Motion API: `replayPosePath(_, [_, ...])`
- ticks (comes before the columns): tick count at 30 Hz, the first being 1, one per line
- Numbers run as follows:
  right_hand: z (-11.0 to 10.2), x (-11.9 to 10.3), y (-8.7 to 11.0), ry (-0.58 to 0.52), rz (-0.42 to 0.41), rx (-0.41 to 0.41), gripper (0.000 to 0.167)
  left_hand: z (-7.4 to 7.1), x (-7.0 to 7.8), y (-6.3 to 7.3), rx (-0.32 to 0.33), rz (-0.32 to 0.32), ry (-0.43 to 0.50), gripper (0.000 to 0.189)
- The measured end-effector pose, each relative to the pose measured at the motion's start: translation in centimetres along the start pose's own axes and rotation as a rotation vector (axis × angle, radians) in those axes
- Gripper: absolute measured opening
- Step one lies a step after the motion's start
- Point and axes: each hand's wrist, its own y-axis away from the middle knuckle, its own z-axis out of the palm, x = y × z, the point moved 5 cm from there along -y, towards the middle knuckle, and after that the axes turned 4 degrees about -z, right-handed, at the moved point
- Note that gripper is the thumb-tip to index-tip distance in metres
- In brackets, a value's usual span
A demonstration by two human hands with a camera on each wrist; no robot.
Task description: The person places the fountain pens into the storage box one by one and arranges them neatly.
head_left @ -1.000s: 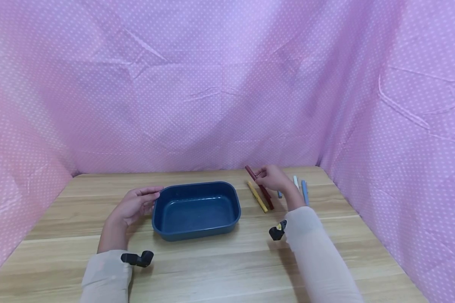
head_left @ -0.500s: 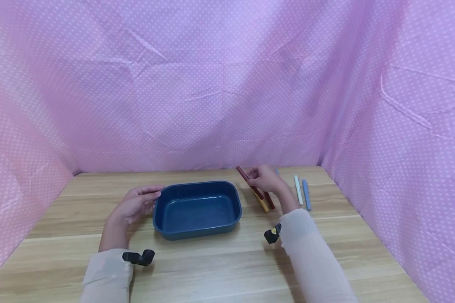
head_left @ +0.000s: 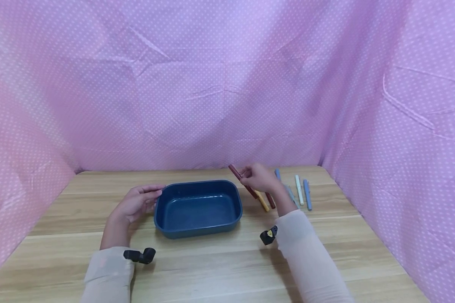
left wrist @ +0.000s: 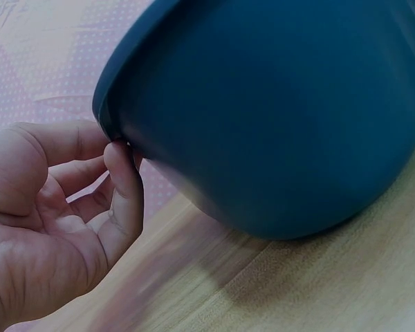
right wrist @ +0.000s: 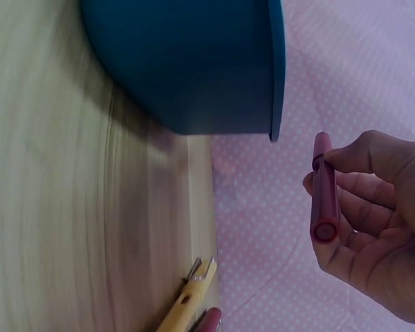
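Observation:
A dark blue rectangular tub (head_left: 198, 209) stands on the table. At its left back corner my left hand (head_left: 137, 203) pinches the rim; the left wrist view shows thumb and fingers (left wrist: 124, 176) at the edge of the tub wall (left wrist: 277, 117). My right hand (head_left: 260, 177) pinches a dark red pen (head_left: 242, 181) in the air, right of the tub. In the right wrist view the pen (right wrist: 324, 197) lies between thumb and fingers. Below that hand are a yellow pen (head_left: 263, 203) and a second dark red pen (head_left: 271, 201), both partly hidden.
Right of my right hand lie a pale green pen (head_left: 299, 190), a blue pen (head_left: 307, 195), another blue pen (head_left: 277, 174) and a grey-blue pen (head_left: 291, 196) partly behind the wrist. Pink dotted cloth (head_left: 212, 105) hangs behind the wooden table (head_left: 212, 273).
My right hand has moved left with the dark red pen, towards the tub, crossing over the yellow pen. Pens behind the hand have come into view. The left hand stays at the tub.

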Motion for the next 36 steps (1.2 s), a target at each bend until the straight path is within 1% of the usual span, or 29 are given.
replayPosePath(6, [1.1,-0.8,-0.5,-0.049,-0.057,-0.009,0.027,0.1,0.1,0.2,-0.004,-0.004,0.008,0.027])
replayPosePath(12, [1.6,-1.8,-0.3,-0.081,-0.079,0.004,0.025,0.3,0.1,0.0,-0.014,0.005,0.016,0.030])
replayPosePath(17, [2.3,-2.2,-0.5,-0.114,-0.118,0.000,0.024,0.2,0.1,0.0,-0.013,0.009,0.015,0.029])
replayPosePath(23, [3.2,-2.9,-0.7,-0.142,-0.116,-0.021,0.023,0.0,-0.1,0.0,0.001,0.009,0.004,0.027])
replayPosePath(31, [4.8,-3.5,-1.1,-0.142,-0.155,-0.040,0.022,-0.2,-0.2,0.0,0.006,0.005,-0.010,0.028])
replayPosePath(36, [5.7,-3.9,-1.3,-0.157,-0.142,-0.056,0.021,-0.2,-0.2,-0.1,0.001,0.003,-0.001,0.027])
